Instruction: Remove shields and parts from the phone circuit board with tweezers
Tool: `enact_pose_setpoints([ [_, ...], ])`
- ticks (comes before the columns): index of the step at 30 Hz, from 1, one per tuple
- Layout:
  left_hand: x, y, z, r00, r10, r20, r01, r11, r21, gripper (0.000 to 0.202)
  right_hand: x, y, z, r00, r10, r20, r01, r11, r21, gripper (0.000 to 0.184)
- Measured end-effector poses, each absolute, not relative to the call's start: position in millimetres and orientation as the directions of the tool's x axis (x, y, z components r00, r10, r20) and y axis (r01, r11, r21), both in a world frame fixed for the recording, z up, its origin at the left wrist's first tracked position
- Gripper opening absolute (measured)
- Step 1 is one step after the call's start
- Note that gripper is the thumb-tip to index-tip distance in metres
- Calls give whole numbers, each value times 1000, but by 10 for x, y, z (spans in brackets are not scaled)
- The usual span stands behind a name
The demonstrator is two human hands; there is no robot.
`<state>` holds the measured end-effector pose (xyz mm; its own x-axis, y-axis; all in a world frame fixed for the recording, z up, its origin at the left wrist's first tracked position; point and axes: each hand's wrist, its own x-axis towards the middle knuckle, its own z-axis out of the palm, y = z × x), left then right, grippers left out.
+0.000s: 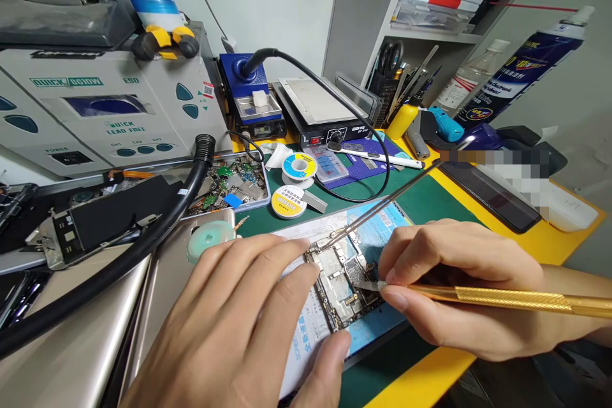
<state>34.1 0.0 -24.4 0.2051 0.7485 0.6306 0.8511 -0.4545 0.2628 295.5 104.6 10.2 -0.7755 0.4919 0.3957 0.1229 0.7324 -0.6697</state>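
A phone circuit board (337,287) lies on a blue and white card (375,239) low in the middle of the view. My left hand (248,312) grips it, fingertips on its upper left edge and thumb near its bottom corner. My right hand (444,274) pinches a craft knife with a gold knurled handle (511,298). The knife's blade (366,285) touches the dark chip area on the board's right side. Long metal tweezers (387,204) slant across the board's far edge, their tips near my left fingertips; what supports their far end is unclear.
Behind are a solder spool (299,169), a flux tin (288,202) and a heating plate (329,102). A black hose (176,223) crosses the left side beside a tray of boards (229,182). A phone (488,194) lies right; a spray can (523,70) leans behind it.
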Motion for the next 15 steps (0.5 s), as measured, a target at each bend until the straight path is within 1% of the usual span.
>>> enact_pose_setpoints([
  [7,300,33,-286,262,714,650,827,-513,230,25,2934,1062,117,-780,495,383,133,729,-672,20],
  [15,293,12,-312,273,707,653,830,-516,212,25,2927,1064,123,-787,495,368,140,724,-676,18],
])
